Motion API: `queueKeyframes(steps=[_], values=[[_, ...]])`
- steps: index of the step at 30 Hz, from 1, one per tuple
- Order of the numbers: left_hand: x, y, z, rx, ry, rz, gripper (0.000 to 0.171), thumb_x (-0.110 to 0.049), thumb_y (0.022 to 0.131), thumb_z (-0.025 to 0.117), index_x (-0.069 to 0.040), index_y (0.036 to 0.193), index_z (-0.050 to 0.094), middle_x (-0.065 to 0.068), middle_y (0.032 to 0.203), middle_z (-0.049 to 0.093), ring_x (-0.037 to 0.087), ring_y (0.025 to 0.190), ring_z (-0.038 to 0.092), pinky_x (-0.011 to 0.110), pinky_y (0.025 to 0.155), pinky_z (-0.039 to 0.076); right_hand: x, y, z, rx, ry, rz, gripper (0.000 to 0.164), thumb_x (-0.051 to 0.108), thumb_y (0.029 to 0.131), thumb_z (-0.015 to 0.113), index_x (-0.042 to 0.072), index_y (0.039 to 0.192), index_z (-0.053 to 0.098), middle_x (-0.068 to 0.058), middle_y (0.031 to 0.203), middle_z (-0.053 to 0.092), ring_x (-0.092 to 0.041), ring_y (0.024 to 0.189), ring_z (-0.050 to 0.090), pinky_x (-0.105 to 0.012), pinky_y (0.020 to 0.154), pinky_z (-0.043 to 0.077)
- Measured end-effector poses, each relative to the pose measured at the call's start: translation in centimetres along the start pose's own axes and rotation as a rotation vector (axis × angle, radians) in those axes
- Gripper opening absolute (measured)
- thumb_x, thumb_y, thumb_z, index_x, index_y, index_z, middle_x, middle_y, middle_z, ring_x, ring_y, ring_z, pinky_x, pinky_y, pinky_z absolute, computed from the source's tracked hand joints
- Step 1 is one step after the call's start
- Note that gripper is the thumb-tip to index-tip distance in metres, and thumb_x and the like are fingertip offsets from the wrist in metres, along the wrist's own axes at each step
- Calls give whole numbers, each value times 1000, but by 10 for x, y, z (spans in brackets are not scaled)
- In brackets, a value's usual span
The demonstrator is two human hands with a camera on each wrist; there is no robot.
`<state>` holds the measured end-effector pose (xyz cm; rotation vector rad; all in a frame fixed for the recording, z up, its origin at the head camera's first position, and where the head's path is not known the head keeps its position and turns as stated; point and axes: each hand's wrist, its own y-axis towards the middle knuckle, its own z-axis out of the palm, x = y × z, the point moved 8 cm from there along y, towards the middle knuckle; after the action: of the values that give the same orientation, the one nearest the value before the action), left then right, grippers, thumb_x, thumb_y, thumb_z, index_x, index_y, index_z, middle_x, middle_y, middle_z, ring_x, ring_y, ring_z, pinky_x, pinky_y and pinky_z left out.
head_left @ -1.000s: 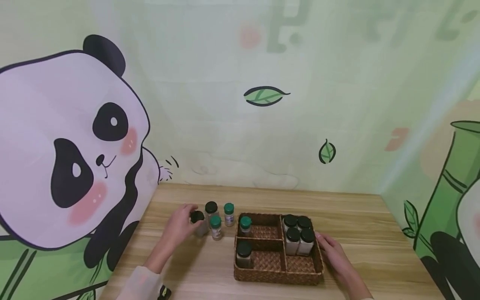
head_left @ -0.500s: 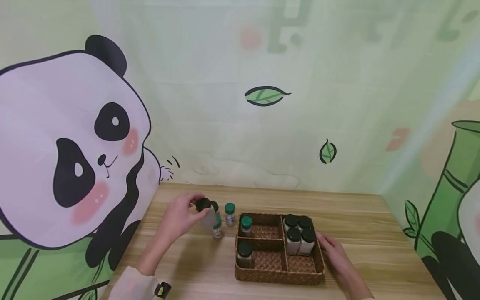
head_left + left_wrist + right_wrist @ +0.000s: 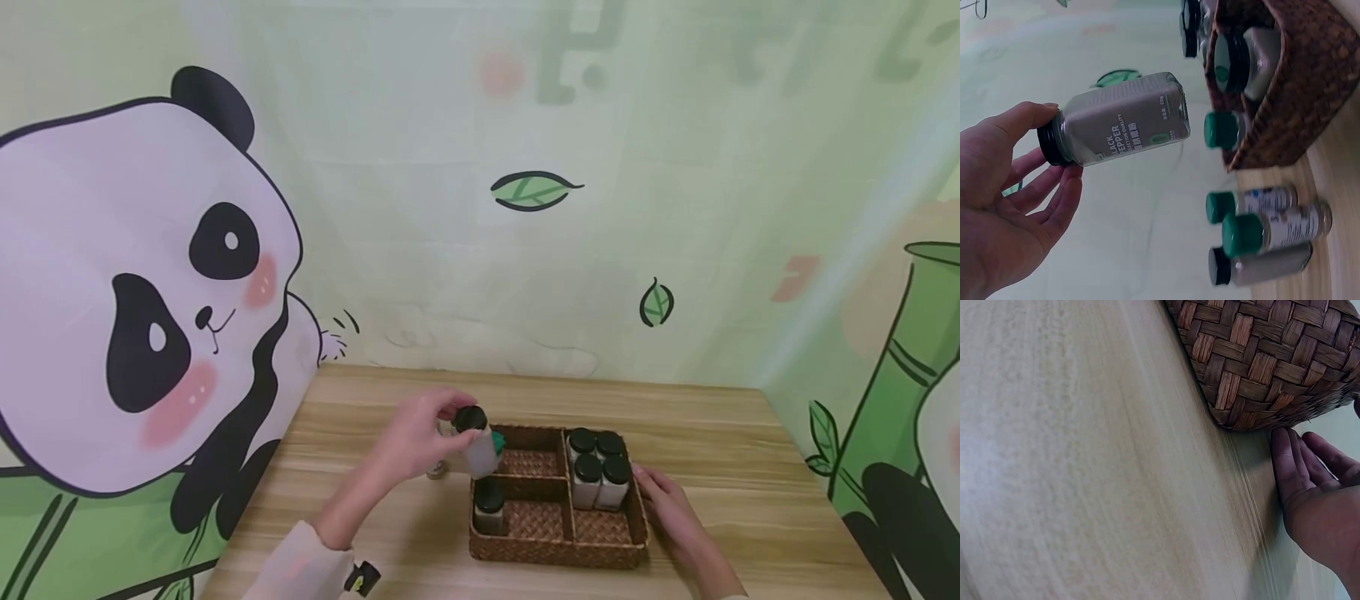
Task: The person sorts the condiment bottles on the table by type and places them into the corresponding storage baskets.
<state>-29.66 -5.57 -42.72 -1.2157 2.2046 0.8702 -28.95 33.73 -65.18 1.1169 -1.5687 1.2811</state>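
My left hand (image 3: 416,435) pinches a pepper jar (image 3: 482,457) by its black lid, thumb on one side and fingers on the other. In the left wrist view the clear square jar (image 3: 1125,122) reads "black pepper" and holds grey powder. It hangs tilted over the left edge of a woven basket (image 3: 555,553). A green-lidded jar (image 3: 498,442) in the back left compartment is partly hidden behind it. Another black-lidded jar (image 3: 489,508) stands in the front left compartment. My right hand (image 3: 672,510) touches the basket's right side with nearly straight fingers (image 3: 1282,453).
Several black-lidded jars (image 3: 598,471) stand close together in the basket's right compartment. Left of the basket, two green-lidded jars (image 3: 1282,226) and one black-lidded jar (image 3: 1272,264) stand on the wooden table (image 3: 420,550); my left hand mostly hides them in the head view.
My left hand has lifted the pepper jar from the group on the table and carried it right, to the basket's left edge. The right hand and basket have stayed put.
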Motion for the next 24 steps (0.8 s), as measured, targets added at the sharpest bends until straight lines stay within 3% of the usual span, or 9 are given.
queueKeyframes(steps=[7,14,20,24], values=[[-10,3,30,60,-47,66,36,-23,93,85,-11,126,74,-2,117,72,15,103,68,39,90,60,0,0,1,-8,1,-4,76,55,109,52,-8,151,48,-26,148,56,-33,135,53,-55,117,40],[-16,0,58,96,-99,83,38,-29,95,83,-18,130,73,-5,124,71,14,110,68,33,92,58,1,-1,0,-4,-13,-7,73,52,111,50,-8,152,47,-27,150,54,-35,138,51,-54,117,39],[-11,-3,79,149,-95,72,38,-30,96,82,-18,131,72,-6,128,70,16,114,67,35,95,58,0,0,1,-9,-6,-8,72,52,111,51,-8,152,47,-26,151,54,-31,135,53,-51,114,43],[-5,-7,94,191,-71,87,36,-27,97,82,-18,130,71,-7,125,69,12,112,67,35,94,59,1,-1,2,-5,-7,-10,74,52,111,50,-9,152,46,-29,153,51,-37,140,49,-56,117,39]])
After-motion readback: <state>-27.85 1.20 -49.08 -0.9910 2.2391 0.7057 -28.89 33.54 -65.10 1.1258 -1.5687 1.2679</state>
